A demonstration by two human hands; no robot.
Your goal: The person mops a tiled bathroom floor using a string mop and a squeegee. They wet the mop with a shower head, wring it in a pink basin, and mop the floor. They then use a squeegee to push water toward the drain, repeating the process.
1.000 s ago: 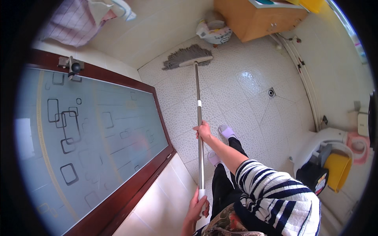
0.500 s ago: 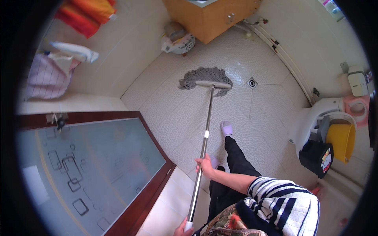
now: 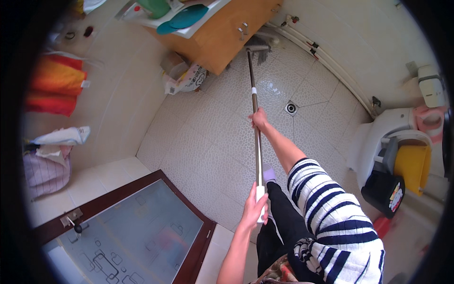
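Observation:
A long string mop runs away from me across the tiled floor, gripped by both hands. My left hand wraps the white grip at its near end. Further up the metal pole, my right hand is closed around it, with that arm stretched forward. The grey mop head lies on the floor at the foot of the wooden cabinet; part of its strands is hidden by the cabinet and the head bar.
A floor drain lies right of the pole. White pipes follow the right wall; a toilet with a yellow bin stands at right. A plastic bag sits beside the cabinet. A frosted-glass door is at lower left.
The mop head has moved away from me, from the middle of the floor to the cabinet's foot. Both hands have moved forward with the pole, and the view has shifted.

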